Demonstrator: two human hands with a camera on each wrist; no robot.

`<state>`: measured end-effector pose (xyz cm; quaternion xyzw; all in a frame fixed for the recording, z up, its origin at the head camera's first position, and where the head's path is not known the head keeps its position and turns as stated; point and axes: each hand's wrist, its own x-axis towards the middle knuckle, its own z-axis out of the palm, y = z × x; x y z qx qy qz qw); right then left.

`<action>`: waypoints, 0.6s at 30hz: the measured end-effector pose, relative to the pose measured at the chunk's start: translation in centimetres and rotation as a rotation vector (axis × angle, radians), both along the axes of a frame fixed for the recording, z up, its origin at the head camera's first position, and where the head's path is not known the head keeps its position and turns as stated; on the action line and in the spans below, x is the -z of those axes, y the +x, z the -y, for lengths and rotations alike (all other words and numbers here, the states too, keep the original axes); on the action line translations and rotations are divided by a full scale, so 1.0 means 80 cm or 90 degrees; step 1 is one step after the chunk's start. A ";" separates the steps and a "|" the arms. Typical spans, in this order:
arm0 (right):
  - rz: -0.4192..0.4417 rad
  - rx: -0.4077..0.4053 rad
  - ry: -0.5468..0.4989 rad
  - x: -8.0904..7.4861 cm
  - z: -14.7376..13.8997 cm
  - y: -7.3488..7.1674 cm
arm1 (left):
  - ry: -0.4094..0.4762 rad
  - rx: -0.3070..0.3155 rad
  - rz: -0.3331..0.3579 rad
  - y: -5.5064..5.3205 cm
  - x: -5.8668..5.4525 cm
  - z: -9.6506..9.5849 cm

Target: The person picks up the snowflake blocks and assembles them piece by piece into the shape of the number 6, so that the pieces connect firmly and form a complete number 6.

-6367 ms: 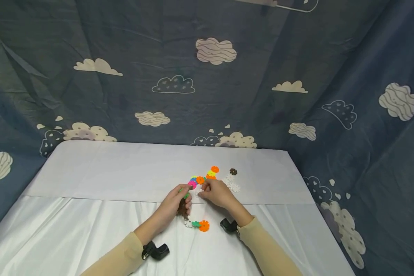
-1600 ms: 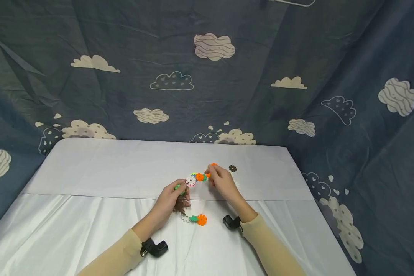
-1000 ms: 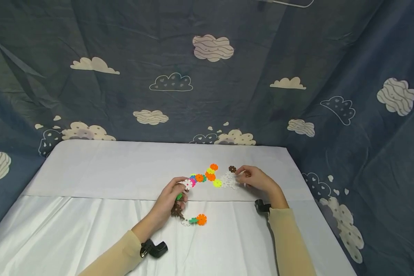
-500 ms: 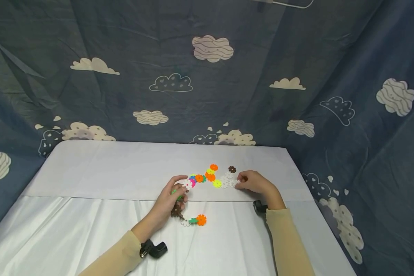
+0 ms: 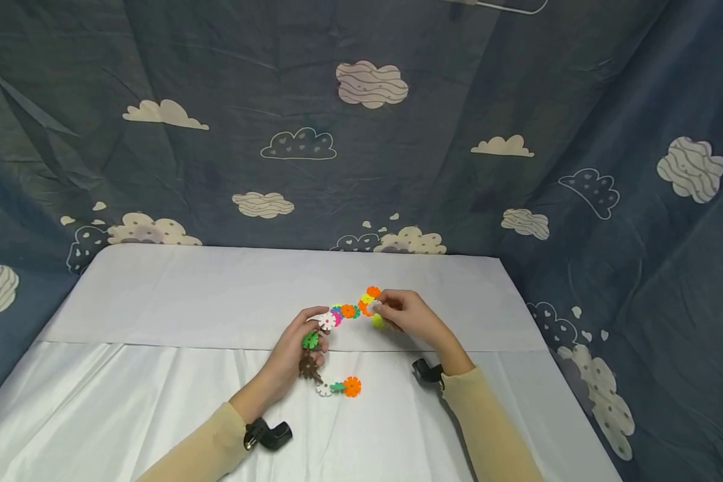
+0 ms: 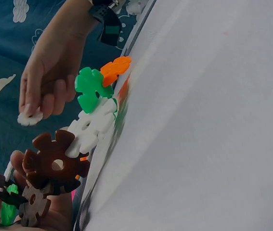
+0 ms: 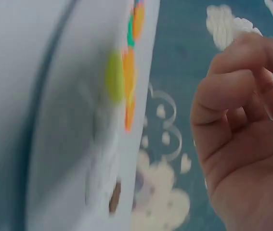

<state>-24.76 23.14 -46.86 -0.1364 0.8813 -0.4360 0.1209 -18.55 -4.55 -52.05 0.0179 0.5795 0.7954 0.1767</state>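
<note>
My left hand [image 5: 289, 351] grips a curved chain of flower-shaped interlocking discs. Along it are a white disc [image 5: 327, 321] by the fingertips, a green one [image 5: 310, 340], brown discs [image 6: 54, 161], another white one [image 6: 93, 126], a second green one [image 6: 89, 89] and an orange disc [image 6: 114, 70] at the end. To the right, my right hand [image 5: 412, 314] pinches a loose white disc [image 6: 29, 118] between thumb and fingers, apart from the chain. In the head view that hand hides the table behind it.
Beyond the hands, loose orange [image 5: 348, 311], pink [image 5: 336, 317] and yellow [image 5: 377, 322] discs lie on the white-covered table [image 5: 187, 294]. The right wrist view shows a brown disc [image 7: 114, 197] beside blurred white ones. A dark cloud-patterned curtain [image 5: 217, 80] stands behind.
My right hand went right to the white discs, picked one up and brought it back left. Since the oldest frame, a white disc has come to sit at my left fingertips.
</note>
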 end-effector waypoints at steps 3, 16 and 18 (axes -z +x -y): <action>-0.055 -0.043 0.006 0.002 0.021 0.009 | 0.009 0.004 0.009 0.000 -0.002 0.000; -0.191 -0.083 0.000 0.017 0.055 0.024 | 0.011 0.014 -0.005 0.001 0.001 0.001; -0.201 -0.086 0.003 0.019 0.057 0.024 | 0.013 0.016 -0.008 0.001 0.001 0.001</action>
